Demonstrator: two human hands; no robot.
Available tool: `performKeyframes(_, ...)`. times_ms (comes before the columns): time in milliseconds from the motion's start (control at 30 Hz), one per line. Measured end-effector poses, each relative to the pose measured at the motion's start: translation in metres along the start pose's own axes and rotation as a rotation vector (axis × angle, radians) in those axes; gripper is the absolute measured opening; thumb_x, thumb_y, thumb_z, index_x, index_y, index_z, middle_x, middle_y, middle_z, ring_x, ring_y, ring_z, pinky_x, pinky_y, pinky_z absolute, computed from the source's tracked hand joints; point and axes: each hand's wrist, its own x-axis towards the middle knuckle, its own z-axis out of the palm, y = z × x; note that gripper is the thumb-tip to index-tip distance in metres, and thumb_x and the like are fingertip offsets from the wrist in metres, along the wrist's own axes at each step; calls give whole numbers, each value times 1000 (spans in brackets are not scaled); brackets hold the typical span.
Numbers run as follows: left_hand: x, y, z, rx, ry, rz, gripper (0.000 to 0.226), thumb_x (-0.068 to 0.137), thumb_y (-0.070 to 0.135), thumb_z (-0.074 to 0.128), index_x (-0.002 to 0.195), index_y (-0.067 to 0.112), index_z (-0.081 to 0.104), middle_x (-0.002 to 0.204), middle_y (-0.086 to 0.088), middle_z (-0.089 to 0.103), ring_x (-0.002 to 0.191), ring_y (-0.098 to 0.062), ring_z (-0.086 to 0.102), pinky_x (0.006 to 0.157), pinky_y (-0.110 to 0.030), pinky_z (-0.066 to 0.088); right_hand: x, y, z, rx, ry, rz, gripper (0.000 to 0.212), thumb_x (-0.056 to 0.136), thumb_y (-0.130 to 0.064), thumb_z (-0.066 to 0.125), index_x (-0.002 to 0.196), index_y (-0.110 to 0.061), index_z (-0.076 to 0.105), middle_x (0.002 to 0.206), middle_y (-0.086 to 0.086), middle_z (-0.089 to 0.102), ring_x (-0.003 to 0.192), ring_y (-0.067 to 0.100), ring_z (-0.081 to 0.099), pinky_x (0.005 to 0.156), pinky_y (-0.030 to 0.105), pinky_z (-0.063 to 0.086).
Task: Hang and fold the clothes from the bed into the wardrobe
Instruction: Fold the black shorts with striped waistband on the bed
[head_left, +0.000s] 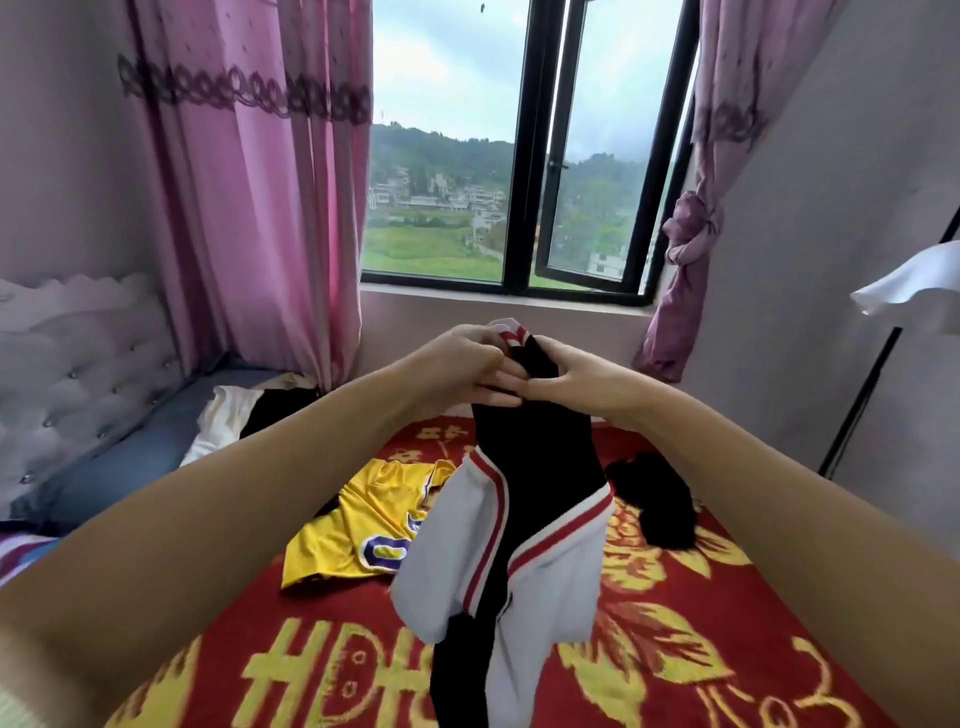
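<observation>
Head view — you have both arms out over the bed (675, 649), with the black-and-white garment (524, 530) lifted clear and hanging from your hands above the red-and-gold blanket. Your left hand (467, 364) and right hand (576, 376) meet at its top edge, fingers curled in and pinching the bunched fabric near the red-striped trim; the fingertips of the two hands touch. White panels with red stripes hang either side of a black middle, the lower end draped down toward you.

Step in hand, by my reading: sorting out the top of this piece — finding collar or shoulders — before it goes on a hanger or gets folded. No hanger shows in either hand.

Still on the bed: the yellow jersey (363, 525) lying flat to the left, a dark bundle (660, 499) to the right, and more black and white clothing (249, 410) near the headboard.

Next move calls for spreading your hands apart along the top edge so the garment opens square, then turning toward the rail at the right edge, where a white piece (914, 291) already hangs. Whether that is the wardrobe, I cannot tell.
</observation>
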Motion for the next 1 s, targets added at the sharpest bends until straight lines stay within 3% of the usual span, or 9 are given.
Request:
performKeyframes(67,1,-4,-9,573,162,280,21,87,2,53,106,10,58,103,-9,64,95,-20,63,82,-28,49,0,5,-3,29,58,-25,45,90,-2,50,131,-23,50,95,-3,64,73,3,62,62,16,49)
performKeyframes(133,3,-7,-19,1043,255,492,60,81,24,70,135,18,43,133,-8,45,127,-25,41,104,-35,33,0,7,-4,51,65,-53,49,89,5,44,128,-22,55,99,1,67,76,8,64,65,21,50)
performKeyframes(200,5,-4,-23,1208,201,514,87,77,41,74,147,24,26,149,-4,27,140,-22,22,115,-43,17,-1,11,-5,66,31,-118,54,86,9,41,117,-30,62,104,3,70,84,14,66,73,28,51)
performKeyframes(300,6,6,-23,981,-64,368,47,83,26,71,126,15,55,119,-1,59,108,-11,54,97,-31,41,-5,12,-5,78,10,-190,60,82,10,40,103,-41,65,103,-5,71,92,11,67,78,24,54)
performKeyframes(400,7,11,-24,841,-128,284,17,90,13,62,101,1,66,88,-9,66,77,-10,57,71,-21,43,-10,17,-2,48,88,-192,53,76,-1,45,106,-41,61,102,-9,68,89,3,64,74,19,52)
performKeyframes(500,13,21,-24,912,-106,287,18,90,16,63,93,-1,68,86,-17,68,69,-11,56,66,-24,43,-16,29,5,-10,121,-126,48,72,-19,53,117,-36,49,100,-7,63,79,-3,60,68,16,51)
performKeyframes(700,21,47,-15,910,-160,253,13,83,29,72,83,17,72,68,6,63,56,-1,55,53,-12,41,-30,81,45,53,151,28,40,85,-13,64,122,-23,55,112,0,64,106,16,60,90,34,49)
performKeyframes(867,20,59,-20,854,-97,236,4,82,26,72,84,22,73,75,-2,67,57,-7,58,52,-14,44,-41,98,75,312,-1,64,29,87,-27,70,112,-33,56,102,-15,66,90,-7,64,72,12,50)
performKeyframes(1000,21,65,-34,860,9,243,23,81,26,72,91,6,71,67,-4,62,48,-6,53,45,-12,41,-38,113,109,225,72,127,22,90,-14,62,111,-7,63,108,9,68,101,21,66,87,39,55)
